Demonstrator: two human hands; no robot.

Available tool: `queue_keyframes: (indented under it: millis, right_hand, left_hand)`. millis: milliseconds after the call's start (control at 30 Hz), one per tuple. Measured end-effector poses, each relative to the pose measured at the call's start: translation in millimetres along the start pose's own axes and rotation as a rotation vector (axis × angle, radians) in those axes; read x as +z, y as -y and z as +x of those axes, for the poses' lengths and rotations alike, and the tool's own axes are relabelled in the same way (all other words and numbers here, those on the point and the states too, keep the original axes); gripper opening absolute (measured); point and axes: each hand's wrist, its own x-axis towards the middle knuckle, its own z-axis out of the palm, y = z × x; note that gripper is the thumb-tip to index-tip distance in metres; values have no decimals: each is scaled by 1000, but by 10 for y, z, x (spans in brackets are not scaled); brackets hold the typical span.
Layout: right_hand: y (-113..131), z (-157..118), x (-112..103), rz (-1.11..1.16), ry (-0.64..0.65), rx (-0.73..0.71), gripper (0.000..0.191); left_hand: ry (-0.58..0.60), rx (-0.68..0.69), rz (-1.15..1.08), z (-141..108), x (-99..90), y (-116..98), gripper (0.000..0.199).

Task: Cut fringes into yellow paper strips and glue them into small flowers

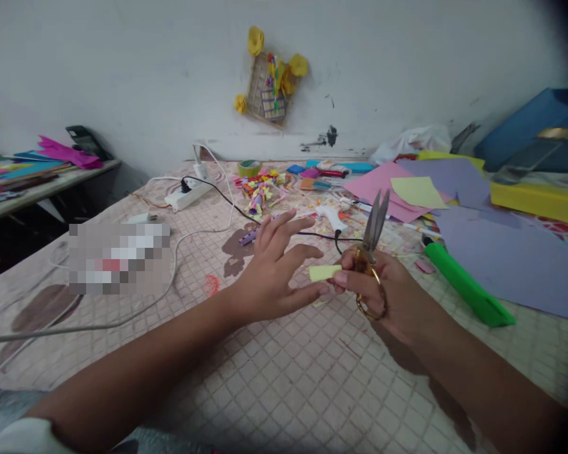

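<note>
One yellow strip (pixel 324 272) could be slipping mid-frame, since my right hand (pixel 398 289) is pinching it while also gripping scissors (pixel 370 237); left hand (pixel 269 277) is hanging open, empty.

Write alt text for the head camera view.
The right hand holds gold-handled scissors and a pale yellow paper strip; the open left hand is beside the strip. Beneath them is a grid-patterned tablecloth, with colored paper sheets at right.
</note>
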Motion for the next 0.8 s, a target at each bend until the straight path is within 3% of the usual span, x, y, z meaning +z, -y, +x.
queue_keyframes:
  millis: [167, 300, 633, 800]
  right_hand:
    - [-1, -14, 7, 92, 116, 36, 26]
    - [-3, -20, 26, 108, 191, 6, 23]
    - [20, -167, 15, -53, 383, 74, 18]
    - [-76, -163, -31, -61, 332, 64, 22]
  left_hand:
    - [-119, 110, -153, 36, -39, -44, 28]
    - [-174, 94, -204, 41, -93, -127, 29]
    - [-108, 129, -207, 22, -219, -328, 33]
    - [-147, 143, -182, -4, -223, -403, 28]
